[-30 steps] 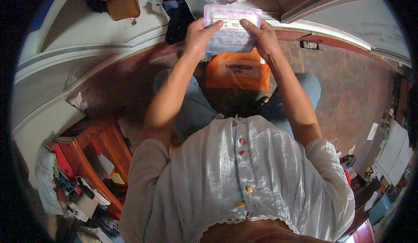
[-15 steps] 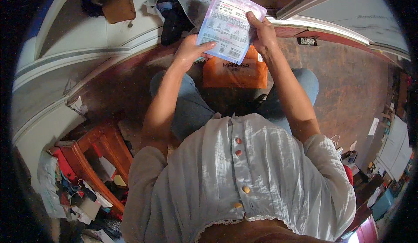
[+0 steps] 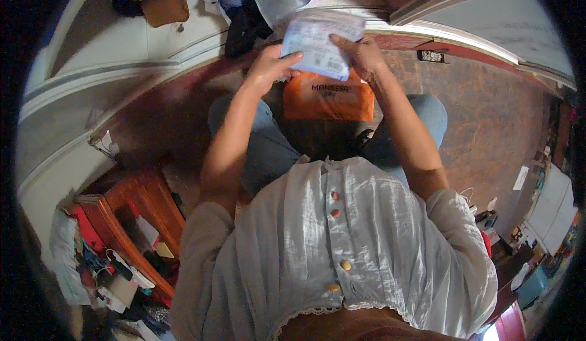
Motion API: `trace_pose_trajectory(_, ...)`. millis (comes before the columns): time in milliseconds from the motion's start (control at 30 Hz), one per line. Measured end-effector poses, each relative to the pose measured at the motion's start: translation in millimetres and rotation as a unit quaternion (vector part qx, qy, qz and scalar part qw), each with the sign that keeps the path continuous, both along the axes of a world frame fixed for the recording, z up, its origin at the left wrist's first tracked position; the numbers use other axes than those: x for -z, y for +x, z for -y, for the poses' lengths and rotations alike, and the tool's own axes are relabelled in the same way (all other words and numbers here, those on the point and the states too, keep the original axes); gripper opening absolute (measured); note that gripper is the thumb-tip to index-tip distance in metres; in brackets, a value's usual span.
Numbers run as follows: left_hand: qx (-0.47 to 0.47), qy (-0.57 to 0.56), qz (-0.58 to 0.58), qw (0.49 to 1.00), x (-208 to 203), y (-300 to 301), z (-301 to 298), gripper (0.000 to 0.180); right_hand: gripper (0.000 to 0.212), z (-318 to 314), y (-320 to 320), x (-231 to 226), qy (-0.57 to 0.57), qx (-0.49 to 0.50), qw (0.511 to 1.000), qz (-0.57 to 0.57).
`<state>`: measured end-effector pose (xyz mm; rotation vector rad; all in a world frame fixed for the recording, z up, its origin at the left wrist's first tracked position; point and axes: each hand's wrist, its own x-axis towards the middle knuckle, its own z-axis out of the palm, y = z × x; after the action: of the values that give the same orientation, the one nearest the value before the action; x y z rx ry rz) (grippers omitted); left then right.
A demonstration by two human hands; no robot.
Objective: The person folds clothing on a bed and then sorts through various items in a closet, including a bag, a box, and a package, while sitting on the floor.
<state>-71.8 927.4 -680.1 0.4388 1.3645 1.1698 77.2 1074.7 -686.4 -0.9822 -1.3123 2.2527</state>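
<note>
Between my hands is a flat pink-and-blue printed packet (image 3: 314, 45), blurred by motion and tilted. My left hand (image 3: 268, 69) grips its lower left edge, thumb on the printed face. At the packet's right edge, my right hand (image 3: 363, 54) is closed on it with the thumb across the front. The fingers behind the packet are hidden. Just below it, an orange bag (image 3: 329, 100) with dark lettering lies between my knees, its upper edge partly covered by the packet.
Beyond my left hand, a pale open bag (image 3: 284, 14) has dark cloth (image 3: 244, 26) spilling from it. A reddish wooden piece of furniture (image 3: 131, 206) with clutter stands at lower left. A small dark patterned object (image 3: 431, 56) lies on the brown floor (image 3: 488, 121) at right.
The packet has tipped so that its top edge is lower and it looks shorter. My right hand has shifted slightly left with it; both hands keep their hold.
</note>
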Motion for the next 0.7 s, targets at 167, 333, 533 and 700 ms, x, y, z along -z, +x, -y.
trace_pose_trajectory(167, 0.125, -0.074, -0.344, 0.928, 56, -65, 19, 0.038, 0.021, -45, 44, 33, 0.372, -0.04, 0.914, 0.154)
trace_pose_trajectory(333, 0.23, -0.194, -0.52, 0.799, 166, -88, 48, 0.049, 0.022, -46, 93, 79, 0.275, -0.13, 0.931, 0.203)
trace_pose_trajectory(533, 0.206, -0.222, -0.65, 0.697, 204, -44, 38, 0.078, 0.019, -10, 100, 88, 0.469, -0.303, 0.768, 0.314)
trace_pose_trajectory(700, 0.274, -0.283, -0.633, 0.667, 230, -40, 31, 0.081, 0.019, 34, 88, 59, 0.409, -0.427, 0.788, 0.172)
